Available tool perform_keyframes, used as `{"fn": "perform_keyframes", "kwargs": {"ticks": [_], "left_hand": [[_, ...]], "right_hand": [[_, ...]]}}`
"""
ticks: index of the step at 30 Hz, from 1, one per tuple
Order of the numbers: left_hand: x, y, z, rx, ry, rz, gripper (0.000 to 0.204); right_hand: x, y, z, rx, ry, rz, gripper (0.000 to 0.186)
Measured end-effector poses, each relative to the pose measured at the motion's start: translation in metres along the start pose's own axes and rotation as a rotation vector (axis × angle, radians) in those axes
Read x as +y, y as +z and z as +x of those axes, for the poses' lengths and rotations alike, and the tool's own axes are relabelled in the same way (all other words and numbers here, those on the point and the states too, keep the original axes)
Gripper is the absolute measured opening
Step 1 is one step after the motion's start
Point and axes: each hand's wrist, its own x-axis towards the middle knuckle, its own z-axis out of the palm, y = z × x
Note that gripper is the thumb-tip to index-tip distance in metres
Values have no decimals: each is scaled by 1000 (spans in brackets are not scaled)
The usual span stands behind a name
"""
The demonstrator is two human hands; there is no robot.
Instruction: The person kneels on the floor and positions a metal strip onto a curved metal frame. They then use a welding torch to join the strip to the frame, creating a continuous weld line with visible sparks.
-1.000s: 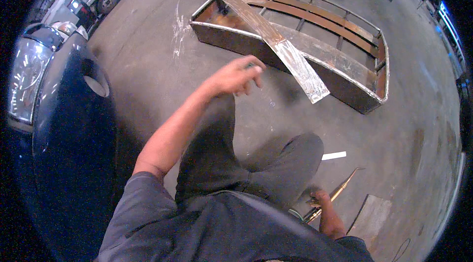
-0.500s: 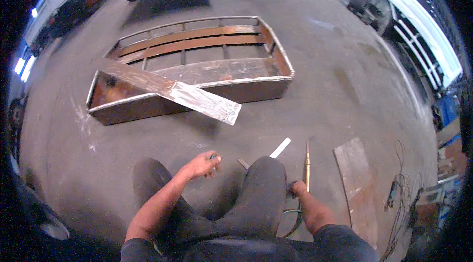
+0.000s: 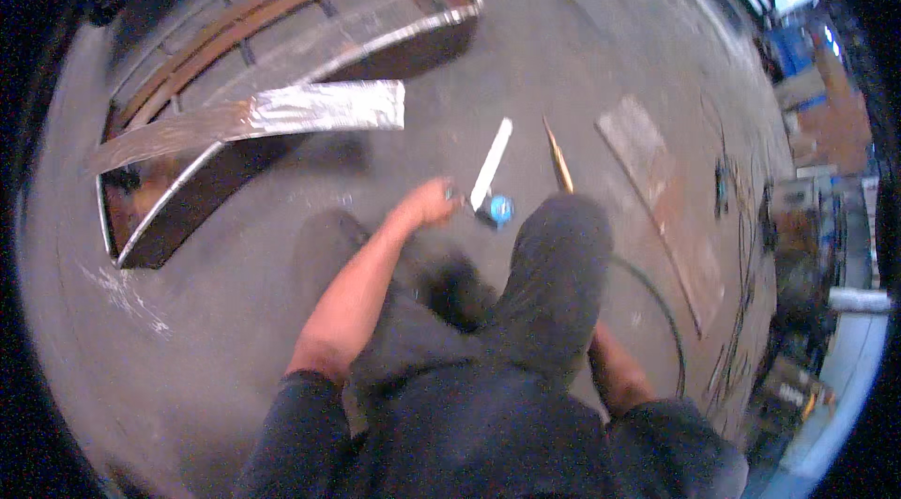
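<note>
One metal frame [image 3: 422,48] is crossed by one plank [image 3: 328,107]; one board [image 3: 660,203] is laid rightward. One brass torch [image 3: 560,164] is partly hidden by the right knee [image 3: 568,231]. One white strip [image 3: 493,161] and one round blue tool [image 3: 500,209] are seen near the left hand [image 3: 434,202], half-curled, contents unclear. Since half a second ago, the tool has been revealed and the right hand hidden; its grip cannot be told.

L forearm [image 3: 355,302] fwd, L hand [image 3: 434,202] half-curled, blurry; R forearm [image 3: 619,373] low, R hand hidden bhd R leg [image 3: 560,255].
</note>
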Motion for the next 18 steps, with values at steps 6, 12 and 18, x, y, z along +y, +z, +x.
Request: {"fn": "perform_keyframes", "kwargs": {"ticks": [6, 12, 18], "left_hand": [[73, -5, 10, -115, -48, -143, 34], [81, 24, 7, -130, 38, -23, 31], [76, 25, -8, -54, 123, 87, 36]], "right_hand": [[-17, -4, 33, 224, 65, 132, 65], [-40, -16, 123, 228, 49, 3, 75], [-83, 9, 133, -118, -27, -253, 76]]}}
